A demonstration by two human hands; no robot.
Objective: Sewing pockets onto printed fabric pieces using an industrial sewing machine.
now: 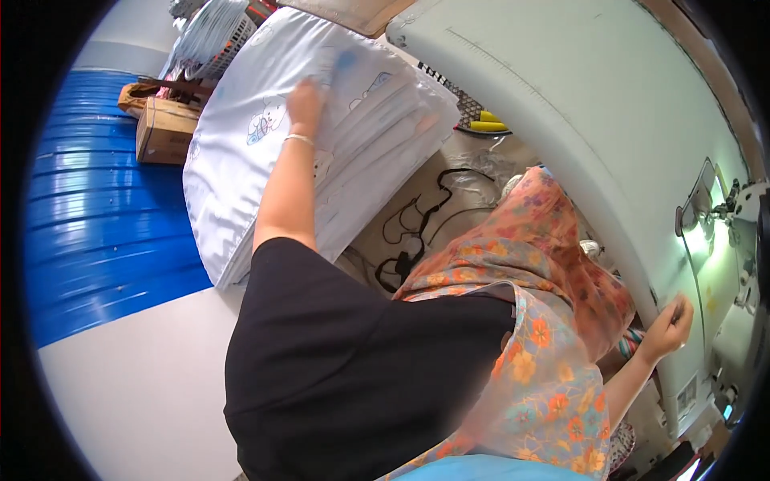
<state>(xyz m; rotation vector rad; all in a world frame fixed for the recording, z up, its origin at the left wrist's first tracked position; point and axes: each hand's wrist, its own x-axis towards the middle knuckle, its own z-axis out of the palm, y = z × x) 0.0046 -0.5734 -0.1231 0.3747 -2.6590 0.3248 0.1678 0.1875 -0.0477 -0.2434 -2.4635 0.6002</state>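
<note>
My left hand, a bracelet at its wrist, is reached out over a stack of white printed fabric at the upper left. Its fingers are curled onto the top layer, which is blurred beside them. The pieces have a rounded outer edge and pale cartoon animals in blue and grey. Far to the right, my right hand is closed by the front edge of a white sewing table. A small dark thing shows at its fingers, too little to name. A lit sewing machine stands beyond that hand.
Blue corrugated sheeting and a white surface lie at the left. A cardboard box and a basket sit behind the fabric. Dark cables run across the floor. A flowered apron covers my lap.
</note>
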